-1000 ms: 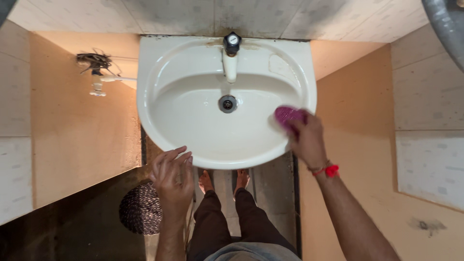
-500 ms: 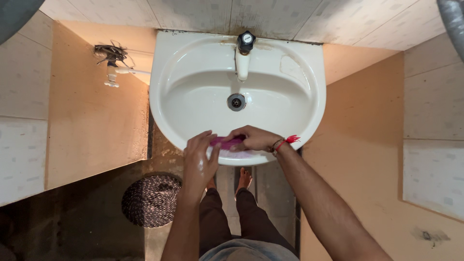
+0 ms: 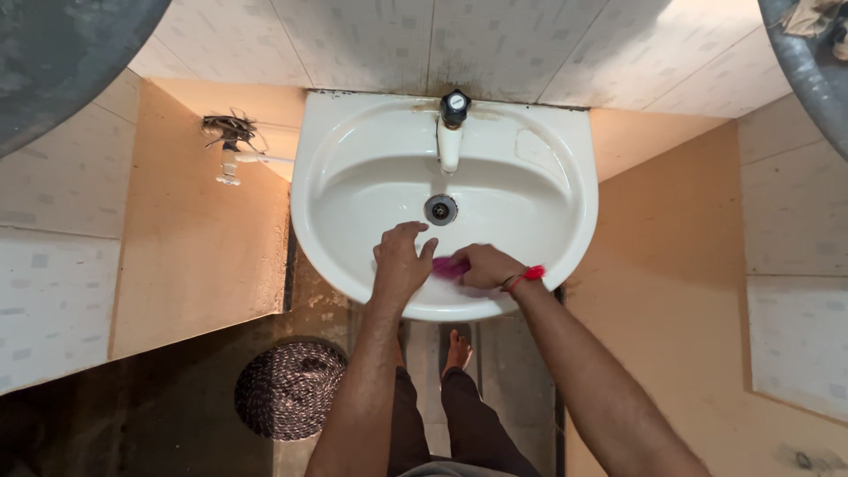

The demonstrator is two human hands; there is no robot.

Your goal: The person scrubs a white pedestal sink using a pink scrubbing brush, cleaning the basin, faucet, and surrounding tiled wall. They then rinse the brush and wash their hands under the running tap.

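A white wall-hung washbasin (image 3: 565, 168) fills the upper middle, with a black-capped tap (image 3: 452, 124) at the back and a metal drain (image 3: 440, 209) in the bowl. My right hand (image 3: 484, 265) grips a pink scrubber (image 3: 450, 267) and presses it on the bowl's near inner wall. My left hand (image 3: 399, 261) lies flat inside the bowl just left of the scrubber, fingers spread, its fingertips close to the drain. A red thread band (image 3: 528, 275) circles my right wrist.
A round woven dark mat (image 3: 287, 389) lies on the floor below left. A small white wall tap with tangled wires (image 3: 228, 141) sits left of the basin. Tiled walls surround it. My bare foot (image 3: 457, 349) shows under the basin. Grey curved objects cut both upper corners.
My right hand swept the pink scrubber from the basin's right rim to the near side of the bowl. My left hand moved from the front rim up into the bowl.
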